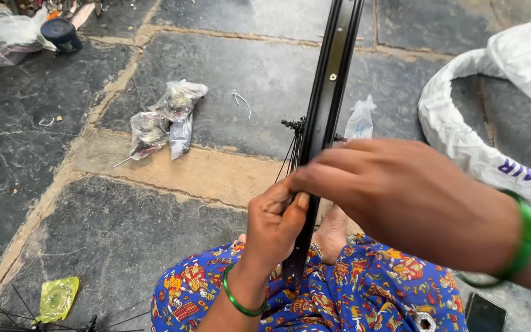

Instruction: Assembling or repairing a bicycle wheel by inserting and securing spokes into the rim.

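Right hand: fingers pinched at rim, hiding the contact.
Left hand: gripping rim above lap.
Rim: upright, top cut off.
Floor: open leftward; bags apart.

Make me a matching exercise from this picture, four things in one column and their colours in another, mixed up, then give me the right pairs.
Things:
1. wheel rim that both hands hold
2. bangle on the right wrist
3. wrapped tyre on the floor at right
4. small packet at lower left

Colours:
A. white
B. yellow
C. black
D. green

Pairs: 1-C, 2-D, 3-A, 4-B
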